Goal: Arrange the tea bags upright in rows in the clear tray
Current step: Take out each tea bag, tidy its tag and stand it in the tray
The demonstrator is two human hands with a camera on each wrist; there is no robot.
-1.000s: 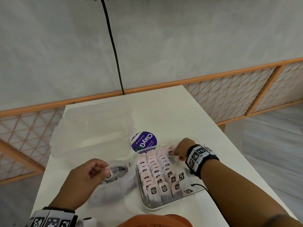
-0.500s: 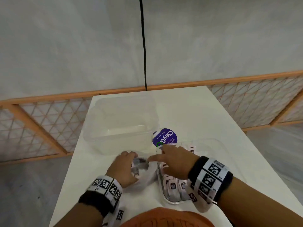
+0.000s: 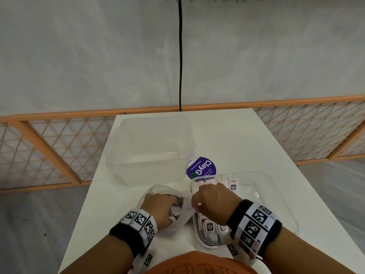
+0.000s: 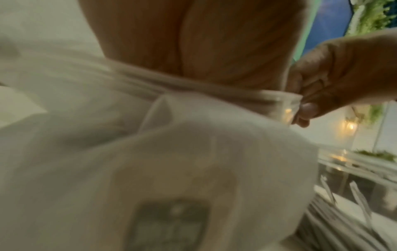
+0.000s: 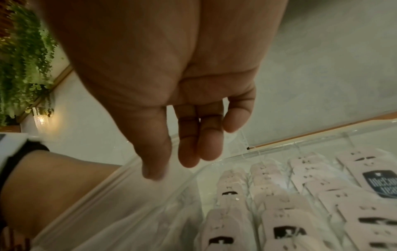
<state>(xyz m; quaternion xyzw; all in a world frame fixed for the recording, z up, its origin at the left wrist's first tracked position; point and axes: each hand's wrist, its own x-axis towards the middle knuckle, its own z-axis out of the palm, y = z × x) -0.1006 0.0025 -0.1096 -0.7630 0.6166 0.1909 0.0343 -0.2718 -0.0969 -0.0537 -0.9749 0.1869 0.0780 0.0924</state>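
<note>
Left hand (image 3: pixel 158 209) buried in plastic bag (image 3: pixel 167 194), grip unclear. Right hand (image 3: pixel 214 202) pinches bag's rim. Tea bags (image 5: pixel 279 212) stand in rows in clear tray (image 3: pixel 276 194), bench's near edge. Light, floppy; pinch the paper tag.

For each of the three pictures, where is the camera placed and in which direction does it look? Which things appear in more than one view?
Head: worn on the head, looking forward and down at the white table; both forearms show, left hand in the plastic bag.
Left wrist: looks along the palm into the bag; the right hand pinches the bag's edge.
Right wrist: looks along the right hand's fingers down at the tea bags in the clear tray.
Shared: head and right wrist both show tray and tea bags.
</note>
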